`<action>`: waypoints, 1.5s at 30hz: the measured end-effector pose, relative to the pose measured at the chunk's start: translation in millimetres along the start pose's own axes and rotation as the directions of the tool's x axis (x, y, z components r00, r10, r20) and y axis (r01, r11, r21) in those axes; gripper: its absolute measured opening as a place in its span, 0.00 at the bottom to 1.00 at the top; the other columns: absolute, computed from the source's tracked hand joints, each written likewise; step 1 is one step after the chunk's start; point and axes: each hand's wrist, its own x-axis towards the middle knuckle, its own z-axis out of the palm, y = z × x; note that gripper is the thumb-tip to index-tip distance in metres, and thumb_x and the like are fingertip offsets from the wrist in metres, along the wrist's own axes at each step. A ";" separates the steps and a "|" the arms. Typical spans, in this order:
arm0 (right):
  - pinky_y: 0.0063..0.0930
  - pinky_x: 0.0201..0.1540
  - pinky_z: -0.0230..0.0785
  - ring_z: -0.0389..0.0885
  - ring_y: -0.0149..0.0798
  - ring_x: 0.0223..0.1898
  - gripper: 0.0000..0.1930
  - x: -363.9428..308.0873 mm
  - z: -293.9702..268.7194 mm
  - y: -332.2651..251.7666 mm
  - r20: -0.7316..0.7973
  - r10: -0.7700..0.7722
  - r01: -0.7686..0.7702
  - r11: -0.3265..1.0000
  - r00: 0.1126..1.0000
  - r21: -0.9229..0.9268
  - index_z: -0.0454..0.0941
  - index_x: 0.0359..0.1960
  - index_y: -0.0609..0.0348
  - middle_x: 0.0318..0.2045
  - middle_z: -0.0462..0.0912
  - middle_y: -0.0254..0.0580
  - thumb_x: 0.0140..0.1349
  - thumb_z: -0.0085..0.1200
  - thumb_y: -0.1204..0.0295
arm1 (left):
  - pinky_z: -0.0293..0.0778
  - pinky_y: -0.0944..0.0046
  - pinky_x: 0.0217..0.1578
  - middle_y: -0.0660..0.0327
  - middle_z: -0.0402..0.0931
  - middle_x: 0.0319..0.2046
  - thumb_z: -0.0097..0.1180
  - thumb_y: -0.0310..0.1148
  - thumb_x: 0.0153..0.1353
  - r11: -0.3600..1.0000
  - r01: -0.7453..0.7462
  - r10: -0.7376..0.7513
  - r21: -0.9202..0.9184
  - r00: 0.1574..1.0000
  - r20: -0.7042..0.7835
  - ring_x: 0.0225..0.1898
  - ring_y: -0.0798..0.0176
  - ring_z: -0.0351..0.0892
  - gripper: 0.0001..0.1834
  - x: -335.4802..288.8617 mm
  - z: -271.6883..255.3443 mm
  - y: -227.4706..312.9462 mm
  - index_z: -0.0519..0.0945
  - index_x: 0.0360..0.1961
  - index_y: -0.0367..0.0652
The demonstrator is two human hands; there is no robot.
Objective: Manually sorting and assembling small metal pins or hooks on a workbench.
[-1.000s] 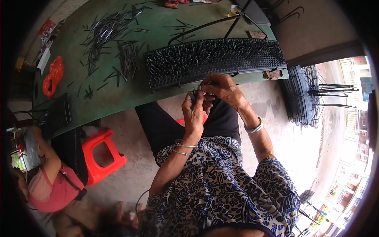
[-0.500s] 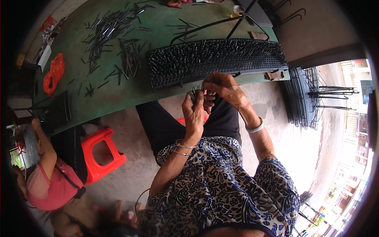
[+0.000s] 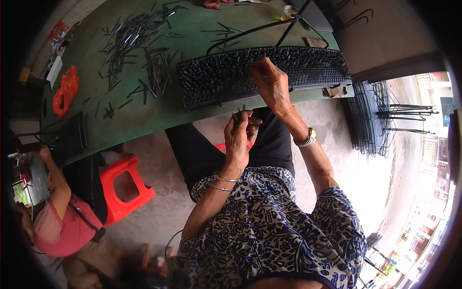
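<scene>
Closed in front of my lap, my left hand grips a few thin dark strips whose ends poke out past the fingertips. My right hand is over the long black perforated rack, thumb and fingers pinched together near its left-middle part. Whatever lies in that pinch is too small and blurred to make out. Many dark strips stand upright in the rack's holes. Bare holes show along the near right side. A curved black frame rises from the rack's far side.
Loose dark strips lie heaped on the green table, with a smaller bunch nearer. An orange-red bag lies left. A red stool and another person are at left. Stacked black racks stand right.
My right hand has left the left hand's fingertips and moved up and away, over the rack. The left hand has stayed nearly in place with its strips.
</scene>
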 end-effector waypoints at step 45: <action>0.25 0.30 0.69 0.77 0.32 0.26 0.03 -7.6 -16.0 5.3 -0.158 -0.034 0.007 0.986 0.987 -0.169 0.75 0.35 0.62 0.26 0.80 0.40 0.60 0.54 0.78 | 0.51 0.78 0.17 0.58 0.81 0.29 0.49 0.41 0.69 0.995 0.051 -0.046 -0.090 0.997 0.054 0.17 0.81 0.55 0.15 9.0 1.6 -8.3 0.76 0.44 0.40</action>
